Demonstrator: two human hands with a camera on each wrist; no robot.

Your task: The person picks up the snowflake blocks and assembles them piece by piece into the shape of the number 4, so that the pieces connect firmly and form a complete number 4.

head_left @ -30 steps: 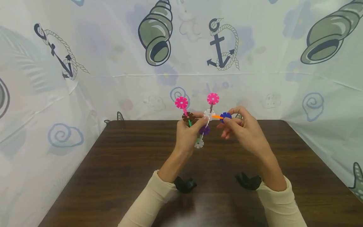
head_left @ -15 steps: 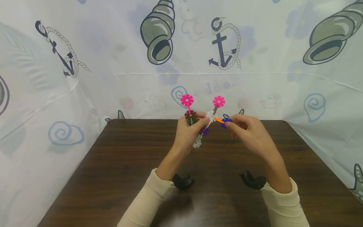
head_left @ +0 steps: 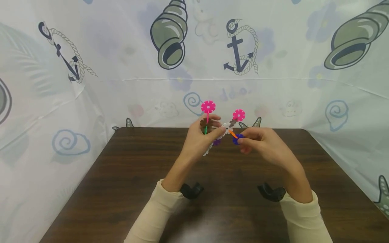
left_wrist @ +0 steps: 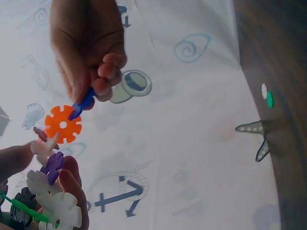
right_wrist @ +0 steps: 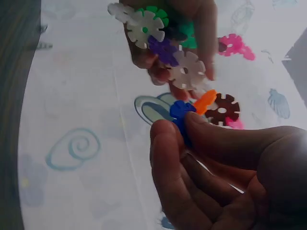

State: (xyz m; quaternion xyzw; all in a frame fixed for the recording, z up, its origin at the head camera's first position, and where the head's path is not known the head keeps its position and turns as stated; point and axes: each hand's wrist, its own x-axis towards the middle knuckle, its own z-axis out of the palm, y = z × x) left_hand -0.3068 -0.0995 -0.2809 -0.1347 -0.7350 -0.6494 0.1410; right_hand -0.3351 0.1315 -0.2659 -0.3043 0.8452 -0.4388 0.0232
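My left hand [head_left: 197, 138] grips a branching chain of slotted snowflake discs between thumb and fingers. A white disc [right_wrist: 186, 71], a purple disc [right_wrist: 163, 51] and green discs show in it. Two bright pink discs, one [head_left: 208, 107] on the left and one [head_left: 238, 115] on the right, stick up from brown ones, including a brown disc [right_wrist: 222, 110]. Between thumb and fingertips, my right hand [head_left: 268, 146] pinches a blue disc [right_wrist: 182, 111]. That blue disc is slotted into an orange disc [left_wrist: 63, 124], which meets the white disc by my left thumb. My left fingers partly cover the chain.
The dark wooden table [head_left: 136, 189] lies below both hands. In the left wrist view, a small white piece [left_wrist: 264, 91] and a green piece [left_wrist: 270, 99] appear over the table edge. A white patterned cloth [head_left: 121, 50] hangs behind. Black wrist mounts sit at both cuffs.
The chain has turned in my left hand, its pink discs shifting right. My right hand has lowered slightly, with the blue disc still pinched and now below the white one.
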